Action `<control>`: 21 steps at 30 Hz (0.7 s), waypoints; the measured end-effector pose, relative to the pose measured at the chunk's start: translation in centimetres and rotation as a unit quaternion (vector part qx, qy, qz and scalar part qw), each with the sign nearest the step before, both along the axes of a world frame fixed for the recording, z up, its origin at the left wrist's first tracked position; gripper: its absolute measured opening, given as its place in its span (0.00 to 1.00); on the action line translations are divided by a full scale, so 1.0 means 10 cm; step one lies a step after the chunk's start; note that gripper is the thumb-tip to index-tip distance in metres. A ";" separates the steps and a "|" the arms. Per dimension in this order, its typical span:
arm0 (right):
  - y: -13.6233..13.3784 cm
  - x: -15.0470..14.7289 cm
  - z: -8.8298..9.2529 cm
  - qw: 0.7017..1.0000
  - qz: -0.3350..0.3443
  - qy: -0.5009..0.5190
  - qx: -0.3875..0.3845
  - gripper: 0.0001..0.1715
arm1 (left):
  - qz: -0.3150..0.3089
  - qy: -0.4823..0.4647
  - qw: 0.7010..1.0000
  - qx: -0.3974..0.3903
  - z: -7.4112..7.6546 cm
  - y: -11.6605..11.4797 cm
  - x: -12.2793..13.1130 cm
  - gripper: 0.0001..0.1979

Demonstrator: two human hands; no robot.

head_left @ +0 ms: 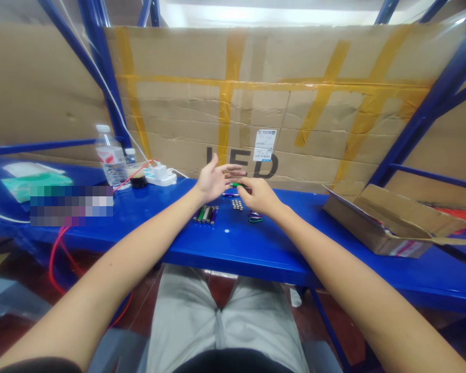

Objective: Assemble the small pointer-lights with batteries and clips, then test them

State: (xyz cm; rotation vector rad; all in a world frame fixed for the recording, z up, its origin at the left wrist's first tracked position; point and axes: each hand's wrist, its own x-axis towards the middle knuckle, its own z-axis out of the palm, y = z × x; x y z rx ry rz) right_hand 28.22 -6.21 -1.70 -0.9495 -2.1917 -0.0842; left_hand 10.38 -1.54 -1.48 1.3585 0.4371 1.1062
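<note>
Right hand (pixel 261 195) pinching a slim green tube (pixel 236 185) beside my open left hand (pixel 212 180), over the blue table's (pixel 256 256) far side, I judge this handling calls for steady fingertips. Nearer me lie coloured tubes (pixel 206 215), silvery pieces (pixel 237 205) and clips (pixel 255 219); the LED carton (pixel 186 114) limits reach beyond, an open box (pixel 357 233) stands right.

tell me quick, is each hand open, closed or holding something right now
Left hand: open; whether anything tiny is in it cannot be told.
Right hand: closed, holding a small green item.
</note>
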 end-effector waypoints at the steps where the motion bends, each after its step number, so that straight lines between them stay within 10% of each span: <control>1: 0.00 0.00 0.00 1.000 -0.003 -0.002 -0.001 0.21 | 0.002 -0.001 1.000 -0.003 0.00 0.00 0.00 0.43; 13: 0.06 0.03 0.00 0.999 -0.033 0.001 -0.038 0.17 | 0.068 0.066 0.992 0.083 -0.04 0.06 0.02 0.32; 21: 0.44 0.21 -0.16 0.992 -0.012 -0.034 -0.121 0.26 | 0.204 0.294 0.887 0.292 -0.25 0.21 0.06 0.10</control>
